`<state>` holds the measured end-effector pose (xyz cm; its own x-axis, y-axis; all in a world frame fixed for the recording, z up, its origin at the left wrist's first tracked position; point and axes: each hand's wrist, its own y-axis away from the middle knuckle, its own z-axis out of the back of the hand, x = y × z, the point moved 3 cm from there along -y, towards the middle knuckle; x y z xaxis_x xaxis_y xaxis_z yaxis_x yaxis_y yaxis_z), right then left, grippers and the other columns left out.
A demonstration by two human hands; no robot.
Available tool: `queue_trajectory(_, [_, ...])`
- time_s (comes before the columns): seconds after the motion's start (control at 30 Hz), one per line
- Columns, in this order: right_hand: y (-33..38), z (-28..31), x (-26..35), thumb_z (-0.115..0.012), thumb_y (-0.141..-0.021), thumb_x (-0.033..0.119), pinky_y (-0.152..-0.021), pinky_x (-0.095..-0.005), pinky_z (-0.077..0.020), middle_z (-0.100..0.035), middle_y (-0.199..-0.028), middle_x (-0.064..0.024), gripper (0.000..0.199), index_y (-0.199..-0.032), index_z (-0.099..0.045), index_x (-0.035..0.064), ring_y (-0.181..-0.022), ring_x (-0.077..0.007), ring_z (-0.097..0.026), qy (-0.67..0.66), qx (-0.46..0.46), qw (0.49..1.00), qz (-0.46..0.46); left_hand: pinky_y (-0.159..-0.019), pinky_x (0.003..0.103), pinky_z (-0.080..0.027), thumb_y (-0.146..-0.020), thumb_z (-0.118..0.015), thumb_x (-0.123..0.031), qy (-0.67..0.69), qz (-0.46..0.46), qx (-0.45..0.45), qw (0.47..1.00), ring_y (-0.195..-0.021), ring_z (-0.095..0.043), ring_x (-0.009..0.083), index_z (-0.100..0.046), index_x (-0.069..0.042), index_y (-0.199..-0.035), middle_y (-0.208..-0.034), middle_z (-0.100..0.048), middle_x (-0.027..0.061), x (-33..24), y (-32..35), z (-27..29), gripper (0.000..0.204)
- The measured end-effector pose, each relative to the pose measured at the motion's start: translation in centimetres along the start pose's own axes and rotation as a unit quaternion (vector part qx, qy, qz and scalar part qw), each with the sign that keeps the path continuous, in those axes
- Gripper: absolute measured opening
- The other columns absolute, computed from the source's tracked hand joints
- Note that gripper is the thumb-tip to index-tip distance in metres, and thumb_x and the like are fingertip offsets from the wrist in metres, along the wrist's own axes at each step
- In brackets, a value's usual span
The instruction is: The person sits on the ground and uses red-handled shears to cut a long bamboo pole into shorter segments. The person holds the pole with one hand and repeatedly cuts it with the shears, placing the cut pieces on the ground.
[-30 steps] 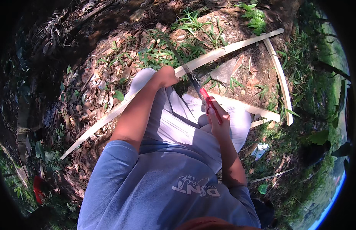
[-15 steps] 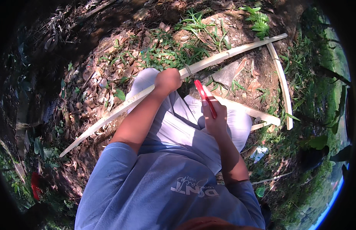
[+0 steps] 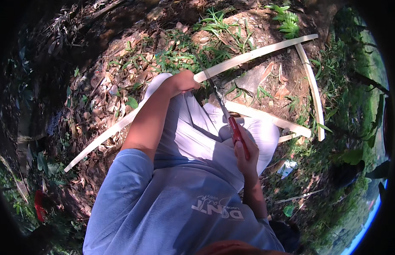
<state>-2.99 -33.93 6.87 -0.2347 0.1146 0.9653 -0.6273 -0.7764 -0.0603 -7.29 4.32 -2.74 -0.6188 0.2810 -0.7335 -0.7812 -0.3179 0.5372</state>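
Observation:
A long, pale strip of split wood or bamboo runs slantwise across my lap, from low on the left to high on the right. My left hand is closed around it above my left knee. Beside that grip, the thin dark blade of a red-handled handsaw lies across the strip. Closed on the red handle is my right hand, low over my right thigh. Pale bits, perhaps sawdust, cling along the blade between strip and handle. The blade's far end reaches past the strip toward the grass.
Another pale strip lies at the right, its upper end meeting the long strip. A third strip slants out beyond my right knee. Dry leaves and grass cover the ground ahead, with a green fern farther off.
My right hand has drawn the saw back toward me and slightly right, baring more blade on the near side of the strip. My left hand has shifted slightly up and left.

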Motion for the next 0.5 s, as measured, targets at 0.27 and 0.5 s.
queue_trajectory(0.27, [1.7,2.4,3.7,-0.061,-0.106,0.012,-0.066,-0.0256,-0.0475,-0.07,-0.08,-0.0042,0.05,-0.154,-0.06,-0.0004,-0.07,-0.008,-0.06,0.045,0.001,0.997,-0.056,-0.059,0.042,-0.058,-0.084,-0.08,-0.025,-0.147,0.019,-0.068,0.987,-0.055,-0.07,0.0268,-0.073,0.006,-0.084,-0.07,-0.073,0.0168,-1.7,0.8,1.1,0.033])
queue_trajectory(0.5, [0.2,2.9,5.5,-0.061,-0.107,0.012,-0.065,-0.0259,-0.0485,-0.073,-0.086,-0.0074,0.049,-0.155,-0.06,0.0014,-0.068,-0.0081,-0.059,0.077,0.026,0.994,-0.072,-0.088,0.048,-0.064,-0.081,-0.078,-0.039,-0.265,0.074,-0.257,0.926,-0.093,-0.08,0.0383,-0.083,-0.004,-0.102,-0.097,-0.081,0.0207,-4.6,3.8,-1.2,0.04])
